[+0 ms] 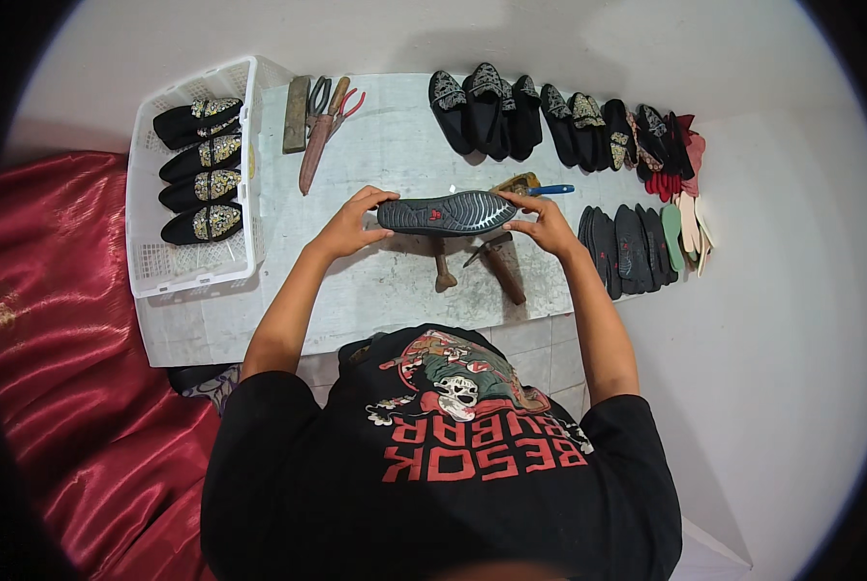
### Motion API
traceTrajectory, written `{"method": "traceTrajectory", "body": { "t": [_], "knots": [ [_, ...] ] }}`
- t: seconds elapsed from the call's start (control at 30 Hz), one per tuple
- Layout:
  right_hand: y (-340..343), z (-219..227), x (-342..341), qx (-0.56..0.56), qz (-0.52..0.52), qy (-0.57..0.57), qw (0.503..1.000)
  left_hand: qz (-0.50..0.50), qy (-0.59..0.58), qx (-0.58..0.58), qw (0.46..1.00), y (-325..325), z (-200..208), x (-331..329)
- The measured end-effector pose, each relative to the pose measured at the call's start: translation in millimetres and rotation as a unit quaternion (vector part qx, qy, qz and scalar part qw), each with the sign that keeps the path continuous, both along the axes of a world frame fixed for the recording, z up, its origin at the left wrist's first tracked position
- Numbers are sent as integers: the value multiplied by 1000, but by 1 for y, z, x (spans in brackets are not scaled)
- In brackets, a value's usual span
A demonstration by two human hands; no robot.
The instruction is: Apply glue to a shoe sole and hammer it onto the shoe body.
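Observation:
Between my two hands a black rubber shoe sole (443, 215) is held up crosswise over the table, its ridged tread with a small red mark facing me. My left hand (354, 223) pinches its left end between thumb and fingers. At the other end, my right hand (547, 225) grips the sole the same way. Beyond it lies a brush with a blue handle (549, 190), partly covered by my right fingers and the sole. Below the sole are a wooden-handled hammer (505, 273) and another wooden handle (443, 267), whose upper end is hidden.
A white plastic basket (251, 184) with several patterned black shoes stands at the left of the table (201, 324). Pliers (352, 103), a sheathed knife (315, 155) and a flat block (296, 116) lie at the back. Finished-looking slip-on shoes (482, 111) and stacked soles (631, 247) line the right.

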State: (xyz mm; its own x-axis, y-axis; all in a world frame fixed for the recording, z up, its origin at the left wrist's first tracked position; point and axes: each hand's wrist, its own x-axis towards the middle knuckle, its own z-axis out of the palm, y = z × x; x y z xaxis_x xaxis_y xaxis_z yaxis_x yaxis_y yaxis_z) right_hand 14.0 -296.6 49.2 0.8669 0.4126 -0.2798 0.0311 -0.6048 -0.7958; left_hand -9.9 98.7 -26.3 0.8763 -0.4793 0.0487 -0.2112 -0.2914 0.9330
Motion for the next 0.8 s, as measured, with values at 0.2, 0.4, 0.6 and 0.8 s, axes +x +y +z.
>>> {"method": "traceTrajectory", "body": {
  "t": [0.2,0.4,0.6,0.8],
  "knots": [
    [1,2,-3,13,-1,-8,1000,-7,8,18,1000,-5,5,3],
    [1,8,-1,-13,18,-8,1000,-34,20,42,998,0,5,6],
    [0,14,-4,25,-22,-13,999,-15,-152,125,980,-36,29,7],
    [18,20,-9,-18,37,-43,998,-61,-178,127,974,-99,48,7]
  ]
}}
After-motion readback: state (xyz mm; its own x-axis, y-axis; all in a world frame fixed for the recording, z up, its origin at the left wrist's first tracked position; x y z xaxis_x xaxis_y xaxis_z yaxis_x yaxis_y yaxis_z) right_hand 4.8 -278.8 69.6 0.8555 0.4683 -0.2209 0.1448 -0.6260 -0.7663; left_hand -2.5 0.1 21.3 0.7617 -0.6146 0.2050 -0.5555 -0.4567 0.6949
